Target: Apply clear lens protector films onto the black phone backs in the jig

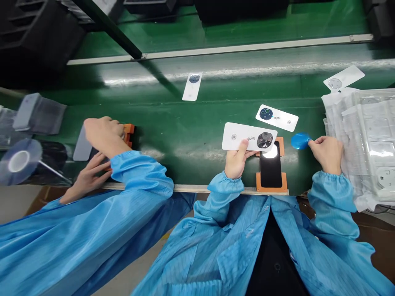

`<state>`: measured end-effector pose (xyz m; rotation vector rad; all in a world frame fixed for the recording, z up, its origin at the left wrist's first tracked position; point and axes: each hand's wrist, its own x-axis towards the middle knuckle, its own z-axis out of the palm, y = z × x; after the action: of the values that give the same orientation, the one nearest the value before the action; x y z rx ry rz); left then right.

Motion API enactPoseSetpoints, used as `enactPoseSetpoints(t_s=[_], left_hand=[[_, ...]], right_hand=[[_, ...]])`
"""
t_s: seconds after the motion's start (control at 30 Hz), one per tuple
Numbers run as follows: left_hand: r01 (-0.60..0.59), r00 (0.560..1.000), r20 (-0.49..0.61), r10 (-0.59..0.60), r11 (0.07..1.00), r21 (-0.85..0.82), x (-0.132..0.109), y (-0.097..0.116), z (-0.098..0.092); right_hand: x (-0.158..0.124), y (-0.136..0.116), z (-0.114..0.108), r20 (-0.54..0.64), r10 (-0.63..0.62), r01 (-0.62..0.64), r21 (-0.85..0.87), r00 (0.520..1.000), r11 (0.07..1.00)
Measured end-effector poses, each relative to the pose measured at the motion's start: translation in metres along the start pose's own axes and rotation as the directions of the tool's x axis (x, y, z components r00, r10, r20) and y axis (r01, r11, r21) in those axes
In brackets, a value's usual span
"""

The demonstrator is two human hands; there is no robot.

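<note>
My left hand (237, 161) grips a white phone back cover (242, 136) with a dark round camera area at its right end. Below the cover's right end sits an orange fixture (271, 189) at the table edge, with a black phone-shaped panel (270, 170) in it and a white round patch near the panel's top. Off to the right, my right hand (327, 154) pinches a round blue film (300, 141) between thumb and finger. Another white back cover (282, 119) with a dark blue camera circle lies flat just beyond the held one.
A stack of clear plastic trays (376, 139) stands at the right, a white cover (345, 78) on its far corner. Farther back lies another cover (191, 87). At left, a co-worker's hands (103, 135) work over another orange fixture (128, 133), near a tape roll (20, 161).
</note>
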<state>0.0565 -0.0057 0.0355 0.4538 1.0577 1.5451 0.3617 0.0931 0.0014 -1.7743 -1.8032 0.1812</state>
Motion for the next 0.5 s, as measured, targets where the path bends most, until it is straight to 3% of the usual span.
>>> enactPoseSetpoints(t_s=[0.07,0.1,0.13,0.2,0.27,0.3,0.4,0.5], left_hand=[[-0.134,0.990,0.074,0.123,0.976,0.169,-0.002,0.000,-0.005],[-0.242,0.965,0.167,0.201,0.928,0.283,-0.003,0.001,-0.007],[-0.377,0.914,0.304,0.269,0.839,0.392,-0.004,0.002,-0.010],[-0.655,0.733,0.612,0.298,0.553,0.515,-0.007,0.006,-0.015],[-0.829,0.552,0.812,0.189,0.227,0.511,-0.010,0.008,-0.017],[-0.867,0.497,0.857,0.131,0.079,0.491,-0.011,0.007,-0.018],[-0.877,0.422,0.906,0.034,-0.240,0.417,-0.011,-0.002,-0.017],[-0.857,0.402,0.915,-0.007,-0.353,0.374,-0.008,-0.012,-0.016]], right_hand=[[-0.010,-0.011,-0.016,0.006,-0.005,0.005,-0.009,1.000,1.000],[-0.017,-0.022,-0.025,0.015,-0.027,0.027,0.009,1.000,1.000],[-0.026,-0.036,-0.034,0.029,-0.074,0.073,0.043,0.997,0.996],[-0.042,-0.066,-0.049,0.051,-0.259,0.250,0.135,0.965,0.959],[-0.057,-0.090,-0.056,0.062,-0.490,0.471,0.195,0.870,0.861],[-0.064,-0.097,-0.056,0.069,-0.583,0.562,0.197,0.809,0.804],[-0.078,-0.101,-0.045,0.108,-0.722,0.709,0.139,0.683,0.691],[-0.084,-0.093,-0.031,0.126,-0.761,0.758,0.079,0.636,0.647]])
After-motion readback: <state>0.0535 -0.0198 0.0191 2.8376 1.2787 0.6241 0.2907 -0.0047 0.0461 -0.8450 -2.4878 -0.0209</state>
